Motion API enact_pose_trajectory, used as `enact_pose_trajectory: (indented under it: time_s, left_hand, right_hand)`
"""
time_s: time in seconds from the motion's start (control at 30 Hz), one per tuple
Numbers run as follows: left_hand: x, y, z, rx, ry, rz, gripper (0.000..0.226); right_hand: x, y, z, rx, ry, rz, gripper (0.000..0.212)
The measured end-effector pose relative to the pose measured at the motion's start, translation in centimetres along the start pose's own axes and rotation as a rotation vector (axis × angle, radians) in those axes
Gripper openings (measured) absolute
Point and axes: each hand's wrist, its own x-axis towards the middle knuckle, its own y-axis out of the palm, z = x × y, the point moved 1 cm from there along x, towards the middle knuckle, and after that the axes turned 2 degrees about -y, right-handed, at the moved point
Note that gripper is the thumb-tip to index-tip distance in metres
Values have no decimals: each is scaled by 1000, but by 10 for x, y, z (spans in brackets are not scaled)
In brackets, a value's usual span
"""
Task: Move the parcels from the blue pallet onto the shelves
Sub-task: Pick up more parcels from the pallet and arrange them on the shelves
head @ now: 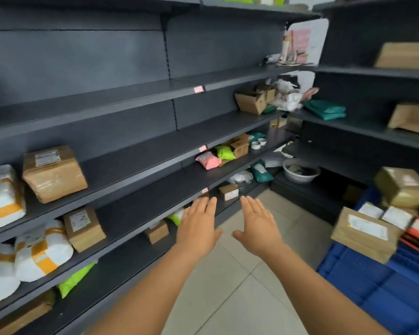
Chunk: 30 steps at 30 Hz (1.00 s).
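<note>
We judge the task partly done: some parcels [55, 174] already lie on the shelves [140, 153] at 9 o'clock, several boxes [365, 234] wait on the pallet [373, 293] at 3 o'clock, and our left hand [197, 226] and right hand [258, 226] are open, holding nothing.

Counting what sits around my two hands

My left hand [198, 226] and right hand [258, 228] make two, both flat and empty. At nine o'clock I count three white parcels [42, 247] taped in orange and two brown boxes [55, 172]. At three o'clock the blue pallet [373, 286] is one, with at least two brown parcels [365, 234] on it; others there are too blurred to count.
</note>
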Motion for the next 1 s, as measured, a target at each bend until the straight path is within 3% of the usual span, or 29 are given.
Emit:
enact_pose_trajectory:
  time_s: [0.53,0.83,1.0]
  left_hand:
    - [12,79,-279,1,239,128,78]
    - [24,117,-389,21,329,194,77]
    - [42,134,-435,-3,402,220,75]
  right_hand:
    - [-119,-84,-260,-74,264,-71,88]
    - [-156,-109,-364,-43,392,-115,81]
    - [-162,-122,-413,10,504,-102,91]
